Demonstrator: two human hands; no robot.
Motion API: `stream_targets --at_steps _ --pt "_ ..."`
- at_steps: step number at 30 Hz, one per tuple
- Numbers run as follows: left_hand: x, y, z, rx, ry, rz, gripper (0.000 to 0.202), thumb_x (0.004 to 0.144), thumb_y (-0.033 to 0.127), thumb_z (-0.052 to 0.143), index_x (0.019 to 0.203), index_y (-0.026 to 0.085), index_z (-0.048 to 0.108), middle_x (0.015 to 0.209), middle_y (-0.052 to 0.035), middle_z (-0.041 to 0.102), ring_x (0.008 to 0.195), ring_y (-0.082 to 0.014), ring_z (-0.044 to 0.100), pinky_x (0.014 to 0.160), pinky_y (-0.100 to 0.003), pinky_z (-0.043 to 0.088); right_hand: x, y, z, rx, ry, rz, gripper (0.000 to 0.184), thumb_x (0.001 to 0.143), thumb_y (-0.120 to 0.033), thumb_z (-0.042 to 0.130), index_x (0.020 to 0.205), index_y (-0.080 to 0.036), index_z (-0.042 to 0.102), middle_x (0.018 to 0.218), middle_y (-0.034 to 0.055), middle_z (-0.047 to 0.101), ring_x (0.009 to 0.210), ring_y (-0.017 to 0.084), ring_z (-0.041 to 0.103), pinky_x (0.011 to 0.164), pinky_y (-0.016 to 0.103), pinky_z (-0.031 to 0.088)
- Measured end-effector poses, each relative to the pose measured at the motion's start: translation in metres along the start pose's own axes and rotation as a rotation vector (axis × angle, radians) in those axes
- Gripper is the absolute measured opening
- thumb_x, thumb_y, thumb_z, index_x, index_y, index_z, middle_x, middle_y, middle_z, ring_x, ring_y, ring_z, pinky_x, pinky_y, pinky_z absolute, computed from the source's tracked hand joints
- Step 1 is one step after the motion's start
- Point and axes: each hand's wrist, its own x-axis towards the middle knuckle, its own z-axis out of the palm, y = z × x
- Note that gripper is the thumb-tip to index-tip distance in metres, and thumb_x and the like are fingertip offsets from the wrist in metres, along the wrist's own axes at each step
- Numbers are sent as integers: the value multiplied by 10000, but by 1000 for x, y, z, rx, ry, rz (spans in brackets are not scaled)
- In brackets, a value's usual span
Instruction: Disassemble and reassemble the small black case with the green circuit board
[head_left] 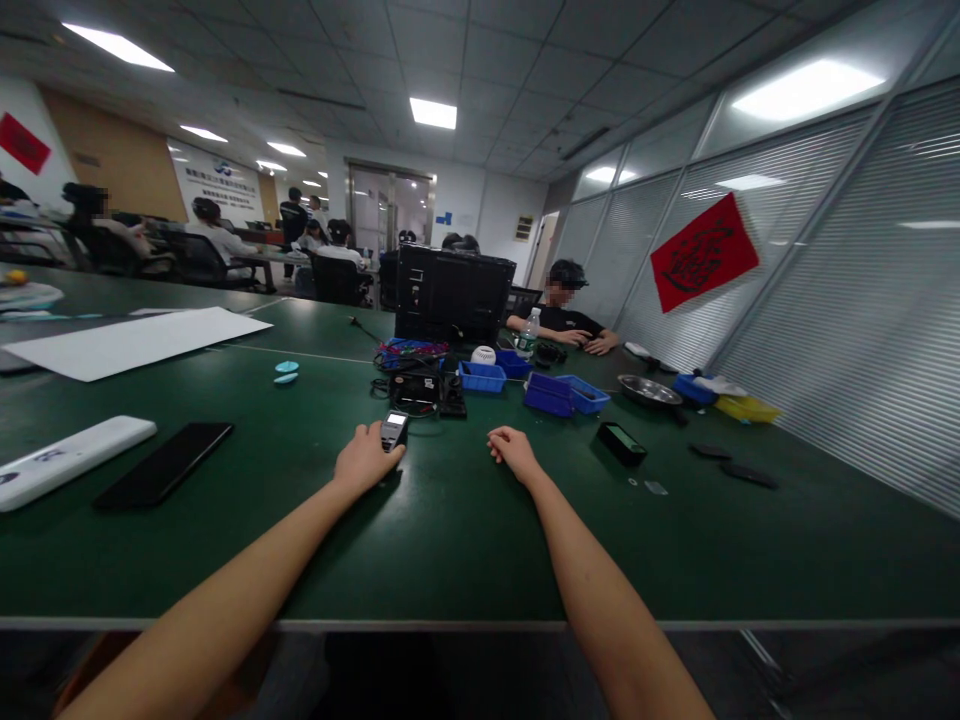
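My left hand (366, 458) is closed around a dark handheld device with a small lit screen (394, 424) at its far end. The device is over the green table, and my palm and fingers cover part of it. To its right, my right hand (513, 452) hovers at or just above the tabletop. Its fingers are curled in and pressed together; whatever they may hold is too small or hidden to make out. Beyond both hands lies an open black case (415, 390) with cables around it.
A monitor (454, 290) stands behind blue bins (482, 376) and a water bottle (528, 333). On the right are a black box with a green display (622, 443) and a metal bowl (649, 391). A black slab (166, 464) and a white bar (75, 458) lie left. A person (564, 310) sits across.
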Motion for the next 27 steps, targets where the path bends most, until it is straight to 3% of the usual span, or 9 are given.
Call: stream_targets --at_steps 6,11,13,16,18,21,24,27 --pt "-9 22 25 -77 -5 177 825 660 625 477 1302 140 293 1142 -155 466 1028 -279 502 796 -310 384 -6 -10 7 -37 44 34 86 702 -184 486 735 -141 553 618 3 576 430 65 487 356 157 375" --pt "-11 40 44 -120 -62 291 849 626 577 563 1305 148 286 1143 -148 482 1030 -269 507 819 -308 377 -13 -23 19 -105 80 36 145 731 -234 466 798 -151 564 694 24 601 484 90 521 360 170 380" --pt "-11 50 52 -137 -78 339 857 604 547 602 1304 165 288 1165 -141 478 1037 -266 507 821 -308 383 -17 -29 25 -156 96 13 207 761 -289 450 863 -157 573 765 42 620 575 117 562 423 195 426" --pt "-11 64 61 -152 -91 426 871 574 504 645 1304 179 299 1235 -132 449 1086 -272 476 855 -318 380 -26 -39 35 -323 107 -55 352 783 -395 449 1024 -159 552 928 78 624 813 172 587 648 259 477" --pt "-11 70 64 -159 -112 496 808 576 483 648 1269 180 365 1241 -120 461 1093 -277 470 876 -334 376 -32 -45 41 -515 107 -74 489 752 -451 496 1145 -160 488 1041 106 590 957 214 546 787 303 438" --pt "-11 71 64 -198 -154 586 621 622 417 622 1184 195 478 1203 -89 511 1062 -261 492 892 -339 374 -38 -50 44 -758 99 -14 667 720 -457 538 1279 -150 345 1133 150 537 1050 274 491 832 358 398" --pt "-9 64 59 -309 -159 568 515 687 332 556 1180 199 492 1146 -65 547 922 -197 555 834 -300 412 -35 -50 38 -841 90 81 694 726 -404 532 1310 -128 280 1102 178 547 1023 296 509 792 375 407" --pt "-4 55 52 -387 -156 457 473 718 309 508 1173 181 499 1033 -61 579 757 -150 565 747 -276 443 -27 -47 21 -859 120 177 651 723 -392 529 1277 -128 312 1059 185 561 982 306 534 754 391 418"
